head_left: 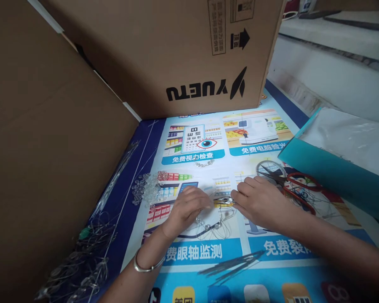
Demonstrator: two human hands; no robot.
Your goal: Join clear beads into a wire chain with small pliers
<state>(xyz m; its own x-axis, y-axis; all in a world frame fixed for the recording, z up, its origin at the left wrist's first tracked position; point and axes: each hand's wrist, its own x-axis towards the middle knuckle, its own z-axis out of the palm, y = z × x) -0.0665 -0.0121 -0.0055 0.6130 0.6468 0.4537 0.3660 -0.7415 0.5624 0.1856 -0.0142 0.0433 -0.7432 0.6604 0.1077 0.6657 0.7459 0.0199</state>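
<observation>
My right hand is closed around a small pair of pliers, whose metal jaws point left toward my other hand. My left hand is pinched at the pliers' tip; the fingertips hide most of what they hold, which seems to be thin wire. Below and between both hands, a loop of wire strung with clear beads lies on the printed sheet. A loose pile of clear beads sits to the left, and a short beaded strand lies farther back.
Red-handled scissors lie beside a round clear ring, right of my right hand. A teal box stands at the right. Cardboard walls the back and left. Dark wire lengths lie in front; tangled wires lie at left.
</observation>
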